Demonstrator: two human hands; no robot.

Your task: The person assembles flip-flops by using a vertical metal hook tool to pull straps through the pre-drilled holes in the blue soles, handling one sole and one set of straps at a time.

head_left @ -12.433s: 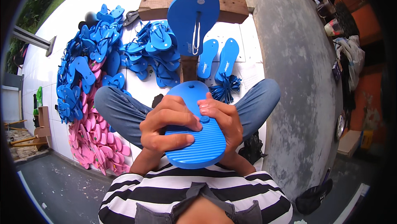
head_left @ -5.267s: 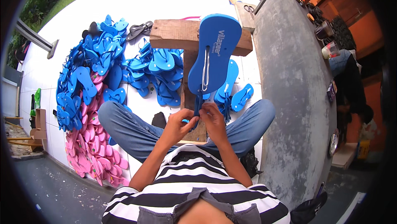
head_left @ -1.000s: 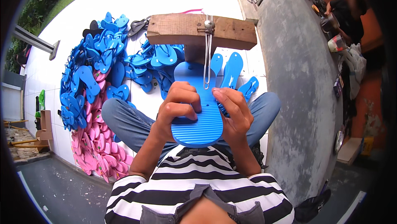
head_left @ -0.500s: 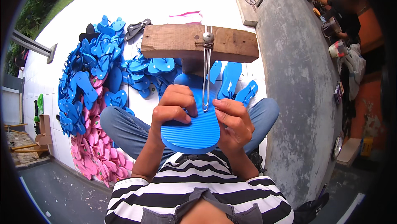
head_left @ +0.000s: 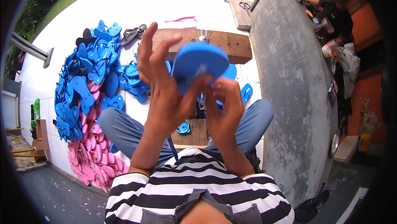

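Two hands up at frame centre, both on one blue sole (head_left: 199, 64).

Head view, hands: left hand (head_left: 163, 87) grips the sole's lower left edge, thumb pressed along the underside, index and middle fingers fanned upward and free. Right hand (head_left: 225, 108) sits just right of it, fingertips bunched and pinching at the sole's lower right edge; what they pinch is hidden behind the fingers.

Head view, change: half a second ago the sole lay flat and low against the lap, ribbed face up, under the metal hook. Now it is lifted clear and tilted, seen edge-on and smaller, well above the knees. Judgement: work on the hook looks finished for this piece and the hands have moved to fitting or checking something at the rim.

Head view, surroundings: wooden block (head_left: 225, 44) behind the sole, upper centre. Heap of blue sandals (head_left: 89, 79) at left, pink sandals (head_left: 91, 157) below them. Grey wall (head_left: 297, 99) runs down the right. Another person (head_left: 337, 8) at upper right, apart.
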